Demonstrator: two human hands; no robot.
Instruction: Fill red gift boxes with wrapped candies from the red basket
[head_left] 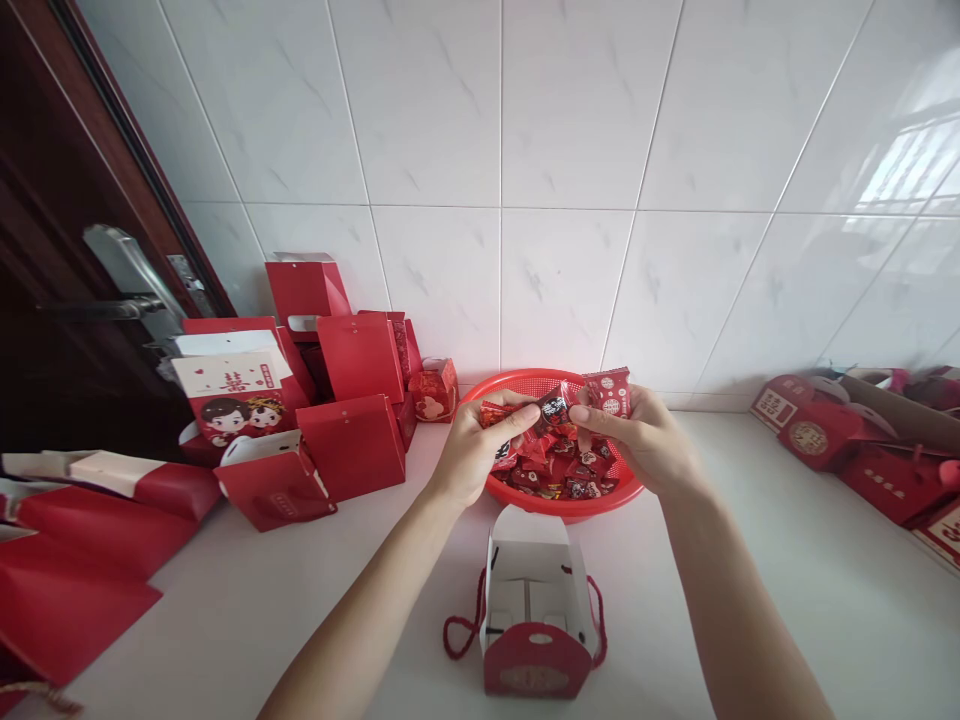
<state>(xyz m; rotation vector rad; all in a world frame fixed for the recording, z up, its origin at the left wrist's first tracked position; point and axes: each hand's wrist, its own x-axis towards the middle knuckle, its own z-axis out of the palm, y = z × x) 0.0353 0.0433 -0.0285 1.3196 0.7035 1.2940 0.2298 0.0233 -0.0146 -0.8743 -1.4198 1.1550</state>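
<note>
1 head-worn view, facing forward and down, distance hard to judge

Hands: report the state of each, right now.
Left hand: closed, holding wrapped sweets.
Right hand: closed, holding a red packet.

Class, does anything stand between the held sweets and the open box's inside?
Yes: the basket's near rim and the raised far flap of the box. The left hand and right hand hold the sweets above the basket; nothing visible covers the box's open top.
</note>
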